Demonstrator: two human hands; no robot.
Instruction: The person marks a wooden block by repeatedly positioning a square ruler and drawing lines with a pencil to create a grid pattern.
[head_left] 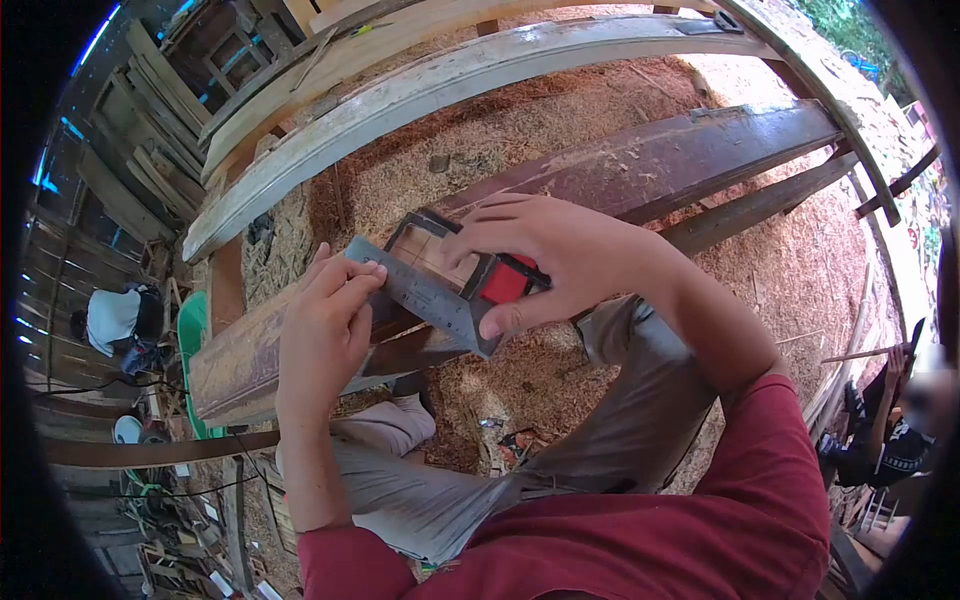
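Note:
My left hand [330,305] pinches the upper left end of a flat grey metal plate [430,300] with small holes and printed marks. The plate slants across the front of a black-framed tool with a red block [505,283] and a wood-coloured inside. My right hand [525,255] is wrapped over this tool from the right, its thumb close to the plate's lower end. The palm hides part of the tool, and I cannot tell its exact kind. Beneath both hands runs a long reddish-brown board [610,172], with shavings on its upper surface.
A long pale board [440,85] lies beyond the brown one, bearing a dark flat object [708,27] at its right end. Wood shavings [800,270] cover the ground. A green plastic chair [190,345] stands left. Other people [120,325] are at the far left and right edges.

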